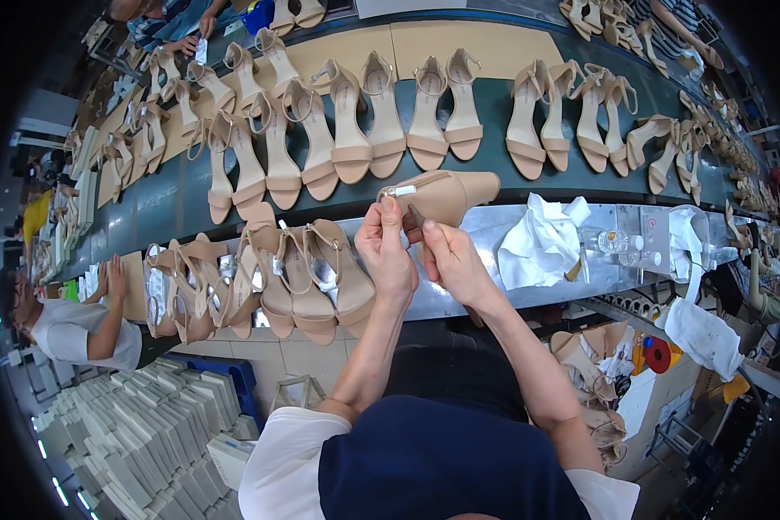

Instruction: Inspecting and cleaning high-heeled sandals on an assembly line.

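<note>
A beige sandal (459, 195) is up in front of me at the bench edge, its toe end toward the right. My left hand (387, 251) is closed on the sandal's ankle strap, with the thumb beside the small buckle and a white wrap. My right hand (456, 264) is closed in a pinch just right of it, on a thin brownish piece that may be the strap's end; the fingers partly hide it. To the left, several beige sandals (299, 286) stand close together on the metal ledge, some with white paper inside.
A green conveyor belt (494, 113) carries several sandals across the far side. Crumpled white cloth (542, 238) and clear plastic bottles (615, 243) lie to the right. A co-worker (87, 325) works at the left. Stacked white boxes (147, 433) fill the floor at lower left.
</note>
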